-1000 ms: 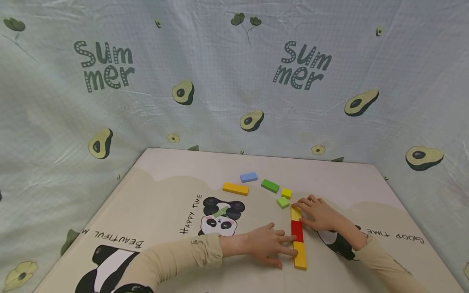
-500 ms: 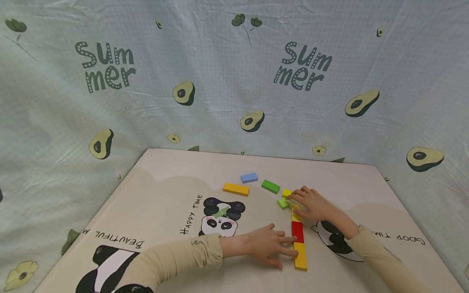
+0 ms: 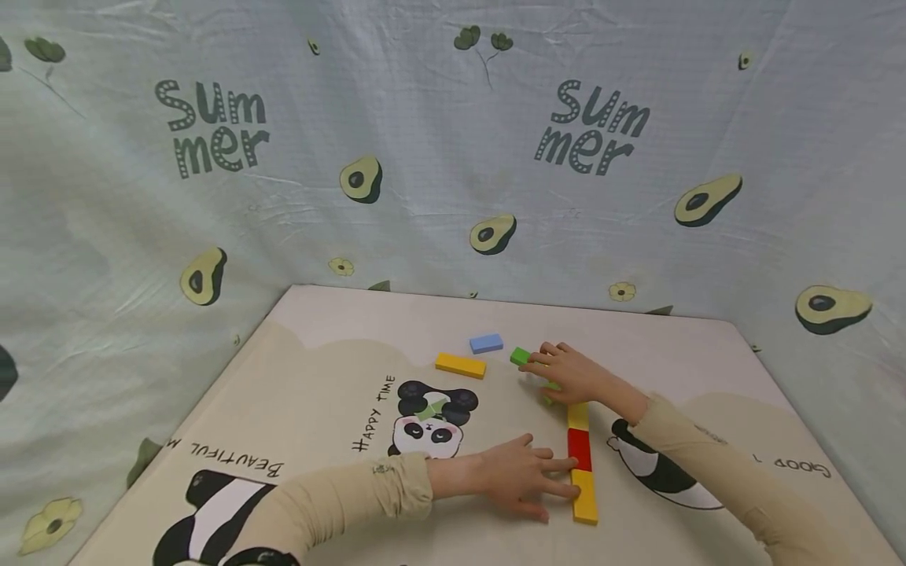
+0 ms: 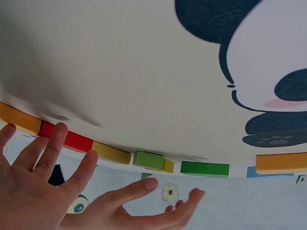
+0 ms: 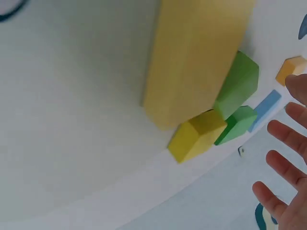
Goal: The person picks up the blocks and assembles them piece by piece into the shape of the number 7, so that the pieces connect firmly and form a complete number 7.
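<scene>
A row of end-to-end blocks runs away from me: an orange block (image 3: 584, 503) nearest, a red block (image 3: 579, 450), then a pale yellow block (image 3: 578, 417). My left hand (image 3: 520, 475) lies left of the row, fingers extended, fingertips at the red and orange blocks. My right hand (image 3: 576, 376) reaches left over the row's far end, fingers spread and holding nothing. Its fingertips overlap the green block (image 3: 520, 356) in the head view. Partly covered by it is a light green block (image 3: 550, 393); a small yellow block (image 5: 196, 136) shows in the right wrist view.
Farther left lie a long orange-yellow block (image 3: 460, 365) and a blue block (image 3: 486, 343). The tabletop (image 3: 340, 314) carries panda prints, and a hanging avocado-print cloth (image 3: 425, 196) walls it at the back and sides.
My right hand has moved left and away from me, from the pale yellow block, past the light green and small yellow blocks, to the green block. My left hand has stayed at the row.
</scene>
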The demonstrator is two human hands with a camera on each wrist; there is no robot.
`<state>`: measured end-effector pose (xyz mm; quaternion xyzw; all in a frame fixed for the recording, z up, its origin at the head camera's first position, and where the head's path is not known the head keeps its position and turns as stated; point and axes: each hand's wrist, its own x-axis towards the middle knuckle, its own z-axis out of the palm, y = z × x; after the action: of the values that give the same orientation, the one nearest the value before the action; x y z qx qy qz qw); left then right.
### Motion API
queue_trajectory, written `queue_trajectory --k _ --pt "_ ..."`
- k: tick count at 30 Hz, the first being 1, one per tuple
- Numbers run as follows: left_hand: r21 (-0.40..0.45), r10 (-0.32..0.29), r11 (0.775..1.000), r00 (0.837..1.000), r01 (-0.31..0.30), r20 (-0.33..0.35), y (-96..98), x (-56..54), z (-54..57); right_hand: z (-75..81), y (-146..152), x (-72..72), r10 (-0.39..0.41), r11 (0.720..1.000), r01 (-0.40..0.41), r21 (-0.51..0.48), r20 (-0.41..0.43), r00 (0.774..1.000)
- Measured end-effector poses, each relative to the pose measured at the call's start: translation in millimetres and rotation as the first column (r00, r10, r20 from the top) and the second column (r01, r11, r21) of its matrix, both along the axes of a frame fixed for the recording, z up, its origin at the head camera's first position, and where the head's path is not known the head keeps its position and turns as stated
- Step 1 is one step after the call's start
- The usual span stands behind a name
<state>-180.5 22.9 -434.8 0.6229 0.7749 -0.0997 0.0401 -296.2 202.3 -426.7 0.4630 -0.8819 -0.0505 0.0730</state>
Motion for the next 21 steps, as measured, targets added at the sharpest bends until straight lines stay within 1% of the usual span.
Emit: queue_trajectory --k 6,10,13,15,17,19,21 --pt "0.001 -0.007 1.000 1.000 0.007 -0.005 0.7 -1.0 -0.7 3.2 -23.2 -12.8 0.053 0.998 -0.050 0.047 -0.061 0.997" --pt "-0.005 0.002 1.000 1.000 -0.002 -0.003 0.2 -0.9 -1.4 5.8 -40.5 -21.2 0.083 0.995 -0.075 0.066 -0.124 0.989" --pt "-0.008 0.006 1.000 1.000 -0.007 -0.013 0.0 -0.1 -1.3 6.0 -52.1 -28.2 0.123 0.990 -0.106 0.095 -0.189 0.974" --pt "-0.009 0.006 1.000 1.000 -0.007 -0.021 -0.2 0.4 -1.0 5.2 -58.9 -32.8 0.161 0.983 -0.132 0.131 -0.242 0.957" --pt "-0.009 0.006 1.000 1.000 -0.006 -0.026 -0.5 0.9 -0.6 4.3 -65.4 -36.5 0.197 0.975 -0.159 0.156 -0.276 0.941" --pt "-0.008 0.007 1.000 1.000 -0.007 -0.025 -0.8 1.3 -0.4 3.8 -71.7 -38.5 0.229 0.968 -0.185 0.171 -0.291 0.929" --pt "-0.009 0.007 1.000 1.000 -0.007 -0.023 -1.2 1.7 -0.4 3.6 -78.2 -39.2 0.246 0.964 -0.203 0.174 -0.281 0.928"
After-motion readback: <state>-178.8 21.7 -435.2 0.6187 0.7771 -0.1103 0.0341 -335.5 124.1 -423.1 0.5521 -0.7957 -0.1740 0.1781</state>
